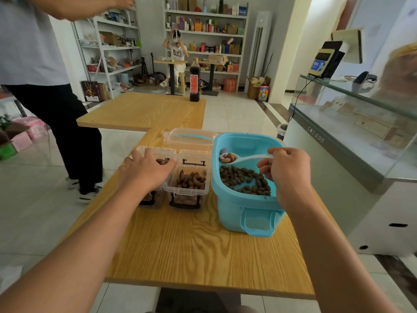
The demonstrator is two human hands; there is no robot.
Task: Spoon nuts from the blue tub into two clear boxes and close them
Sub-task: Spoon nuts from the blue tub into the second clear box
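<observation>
Right hand [286, 175] pinches spoon [246, 158] handle, nuts in bowl, above blue tub [246, 213] near table's right edge. Left hand [146, 170] rests flat on left box [155, 154]. Nuts light, roll easily; keep spoon level.

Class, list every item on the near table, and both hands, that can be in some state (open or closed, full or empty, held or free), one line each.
Blue tub: open, nuts cover part of its floor.
Tub lid: off, lying behind the boxes.
Right box: open, partly filled with nuts.
Left box: open, holds nuts, mostly hidden by the left hand.
Spoon: held above the tub, loaded with nuts.
Left hand: resting on the left box.
Right hand: gripping the spoon handle.
</observation>
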